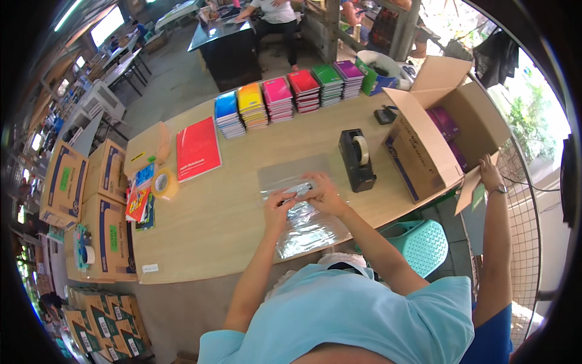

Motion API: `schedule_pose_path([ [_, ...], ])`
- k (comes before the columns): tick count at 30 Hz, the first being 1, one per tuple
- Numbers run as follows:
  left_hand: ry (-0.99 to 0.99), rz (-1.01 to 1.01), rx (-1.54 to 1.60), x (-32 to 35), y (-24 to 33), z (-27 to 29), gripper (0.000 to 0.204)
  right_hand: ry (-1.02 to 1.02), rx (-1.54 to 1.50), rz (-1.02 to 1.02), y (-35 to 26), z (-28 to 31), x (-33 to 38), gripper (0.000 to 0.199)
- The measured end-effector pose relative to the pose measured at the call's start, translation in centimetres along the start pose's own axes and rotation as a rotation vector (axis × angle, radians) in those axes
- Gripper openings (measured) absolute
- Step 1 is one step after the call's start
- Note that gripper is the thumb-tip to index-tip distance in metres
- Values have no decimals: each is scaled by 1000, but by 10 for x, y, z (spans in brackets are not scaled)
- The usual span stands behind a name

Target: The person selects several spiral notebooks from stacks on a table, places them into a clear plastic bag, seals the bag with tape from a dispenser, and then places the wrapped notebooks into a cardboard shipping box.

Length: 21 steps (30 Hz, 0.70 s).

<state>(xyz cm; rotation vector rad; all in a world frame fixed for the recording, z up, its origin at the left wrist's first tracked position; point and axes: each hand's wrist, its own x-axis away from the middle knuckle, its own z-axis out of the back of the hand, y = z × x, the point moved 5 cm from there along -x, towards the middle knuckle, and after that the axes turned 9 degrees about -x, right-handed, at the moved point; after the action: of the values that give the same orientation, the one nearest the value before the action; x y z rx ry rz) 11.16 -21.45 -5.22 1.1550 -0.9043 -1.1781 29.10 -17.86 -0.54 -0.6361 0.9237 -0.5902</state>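
A clear plastic bag (309, 232) lies at the table's front edge, its shiny lower part catching the light. Over its middle, my left hand (278, 206) and my right hand (325, 195) come together with bent fingers. Both pinch the film between them, where it is bunched up. A small dark spot shows at the fingertips, too small to name. Right of my hands stands a black tape dispenser (356, 162) with a roll on it. Beyond, several stacks of notebooks, among them a pink stack (279, 100), line the far edge.
An open carton (418, 155) with purple packs stands at the right; another person's hand (490, 173) holds its flap. At left are a red notebook (199, 149), tape rolls (163, 183) and closed cartons (108, 236). A turquoise stool (424, 246) stands below the table's right edge.
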Motion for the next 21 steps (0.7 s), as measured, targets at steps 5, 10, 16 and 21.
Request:
schedule_pose_path([
  [5,28,44,-60,16,-3,-5,18,617,272,-275,36,105,42,19],
  [10,107,15,33,20,4,-13,14,593,-512,-1291,128,143,88,27],
  [16,126,30,72,20,0,-9,12,704,-114,-763,101,133,126,12],
  [21,172,-89,44,16,1,-14,10,1065,-1410,-1165,110,63,156,10],
])
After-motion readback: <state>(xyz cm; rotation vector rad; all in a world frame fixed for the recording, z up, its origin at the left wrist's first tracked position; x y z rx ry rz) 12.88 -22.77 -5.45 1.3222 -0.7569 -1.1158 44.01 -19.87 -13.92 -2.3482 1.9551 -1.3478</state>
